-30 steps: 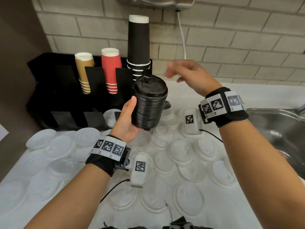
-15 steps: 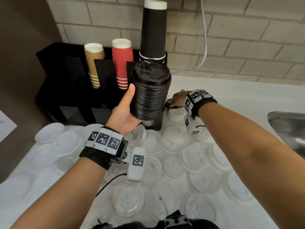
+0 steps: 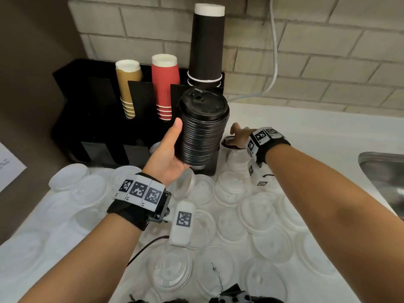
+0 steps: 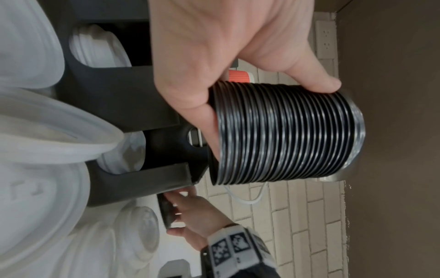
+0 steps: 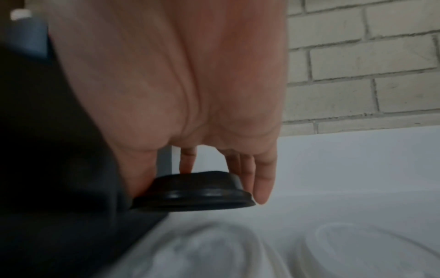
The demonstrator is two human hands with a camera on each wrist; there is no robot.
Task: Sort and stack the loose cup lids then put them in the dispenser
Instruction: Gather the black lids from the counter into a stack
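we see L hand [image 3: 168, 154] w/ fingers wrapped round black lid stack [image 3: 202, 127] above counter [image 3: 295, 127], R hand [image 3: 238, 138] fingers pinching single black lid [image 5: 192, 191] beside dispenser [image 3: 91, 119], clear lids [image 3: 231, 189] scattered below

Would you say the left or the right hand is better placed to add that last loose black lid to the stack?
Right. The right hand already grips the loose black lid beside the dispenser, while the left hand is occupied holding the black lid stack.

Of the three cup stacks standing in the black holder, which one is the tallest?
The black cups at the right end, beside the shorter red cups and tan cups.
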